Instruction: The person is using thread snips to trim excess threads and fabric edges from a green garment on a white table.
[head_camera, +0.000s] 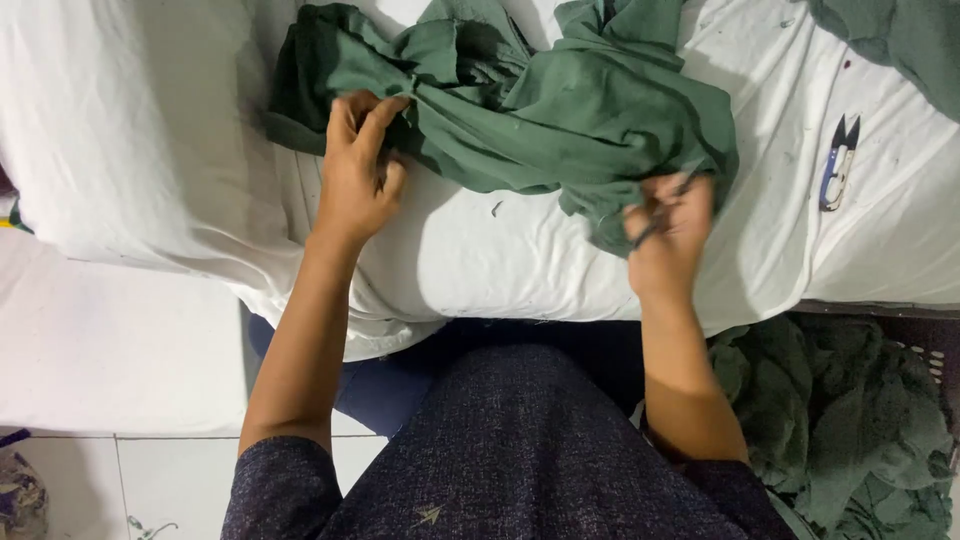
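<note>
From the head camera, the left hand (355, 175) pinches a fold of the green garment (560, 110) lying bunched on the white-covered table (500, 255). The right hand (668, 235) grips its lower edge together with a small dark tool. Thread snips (838, 165) lie well apart to the right.

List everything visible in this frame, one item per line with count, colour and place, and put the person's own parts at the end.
green garment: one, dark green, bunched on the white sheet, centre top
white sheet: one, white, covers the work surface
thread snips: one, blue and white handle with dark blades, on the sheet at right
green cloth: one piece, green, top right corner
cloth heap: one pile, green, lower right beside the person
tiled floor: white, lower left
left hand: one, pinches the garment's left edge
right hand: one, grips the garment's lower right edge along with a thin dark tool
</note>
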